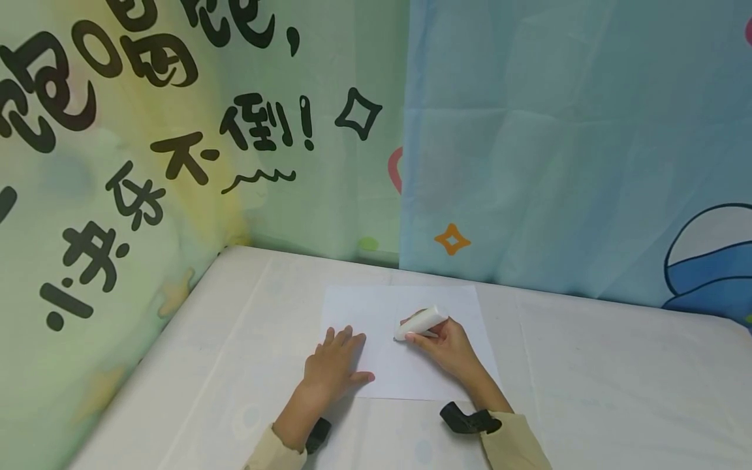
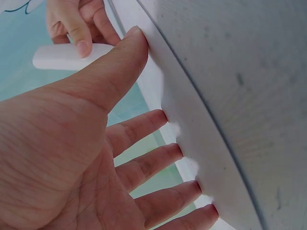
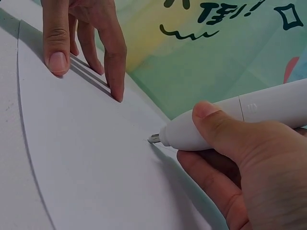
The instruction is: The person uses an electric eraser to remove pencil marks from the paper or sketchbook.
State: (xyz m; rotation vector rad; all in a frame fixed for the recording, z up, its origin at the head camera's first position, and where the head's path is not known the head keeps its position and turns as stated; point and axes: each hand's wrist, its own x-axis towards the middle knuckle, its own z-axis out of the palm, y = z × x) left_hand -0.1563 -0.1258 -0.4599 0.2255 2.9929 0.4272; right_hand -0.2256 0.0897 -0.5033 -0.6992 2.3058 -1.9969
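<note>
A sheet of white paper [image 1: 376, 307] lies on the white-covered table. My left hand [image 1: 331, 365] rests on its left part with fingers spread and straight, fingertips pressing the sheet; the left wrist view shows nothing in the palm. My right hand [image 1: 452, 349] pinches a thick white pen-shaped tool [image 3: 220, 115] between thumb and fingers, tilted over the paper. Its short metal tip [image 3: 154, 138] points down at the paper and appears to touch it in the right wrist view. The tool's exact kind is not clear. No marks can be made out on the sheet.
The white tablecloth [image 1: 611, 385] spreads around the paper on all sides. Behind the table hang a green cloth with black lettering [image 1: 264, 124] and a blue cloth [image 1: 558, 143]. Black straps [image 1: 470, 418] sit at both wrists, by beige sleeves.
</note>
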